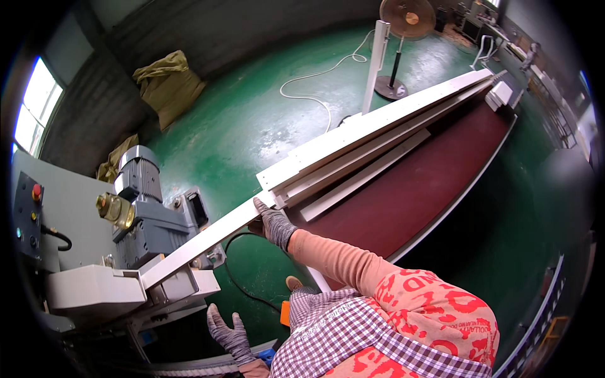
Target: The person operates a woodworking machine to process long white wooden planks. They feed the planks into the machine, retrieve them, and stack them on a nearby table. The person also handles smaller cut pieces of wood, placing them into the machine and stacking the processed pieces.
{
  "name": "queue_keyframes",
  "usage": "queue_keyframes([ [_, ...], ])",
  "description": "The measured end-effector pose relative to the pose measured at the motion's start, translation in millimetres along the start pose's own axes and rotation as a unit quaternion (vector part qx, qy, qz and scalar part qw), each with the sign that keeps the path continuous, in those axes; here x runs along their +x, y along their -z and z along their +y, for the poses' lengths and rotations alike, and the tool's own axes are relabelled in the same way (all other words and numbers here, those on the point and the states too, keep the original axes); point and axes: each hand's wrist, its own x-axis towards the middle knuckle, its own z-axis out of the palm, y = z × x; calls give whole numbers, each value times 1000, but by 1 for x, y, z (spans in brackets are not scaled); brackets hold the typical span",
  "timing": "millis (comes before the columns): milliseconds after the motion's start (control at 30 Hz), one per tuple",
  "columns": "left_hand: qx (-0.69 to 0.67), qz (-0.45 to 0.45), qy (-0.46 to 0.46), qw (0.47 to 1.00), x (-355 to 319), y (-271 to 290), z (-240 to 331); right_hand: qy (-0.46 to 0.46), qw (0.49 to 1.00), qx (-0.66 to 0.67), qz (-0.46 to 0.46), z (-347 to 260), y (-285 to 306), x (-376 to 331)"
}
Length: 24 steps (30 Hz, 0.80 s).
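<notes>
A long white strip [205, 239] slants from the machine at the left toward the dark red table. My right hand [276, 225], in a grey knit glove, is closed around its end near the table, with the thumb on top and the other fingers partly hidden underneath. The strip's far-left end rests at the light grey machine housing [94, 293], beside a grey motor [151, 217]. Lower down, my gloved left hand [230, 334] is held in the air near the machine's front, fingers spread and nothing in them.
Several white boards [372, 148] lie lengthwise on the dark red tabletop [409, 183]. Beyond stand a fan [396, 69] and a white post [376, 66]; a white cable [302, 94] curls over the green floor. A control box [28, 214] with a red button is at far left.
</notes>
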Motion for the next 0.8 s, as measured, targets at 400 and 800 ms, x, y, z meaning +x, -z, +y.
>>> queue_keyframes([
  [400,184,-191,-287,921,205,-23,37,280,928,64,236,-176,162,-52],
  [800,170,-270,-276,907,135,-166,206,61,949,124,282,-141,225,-31],
])
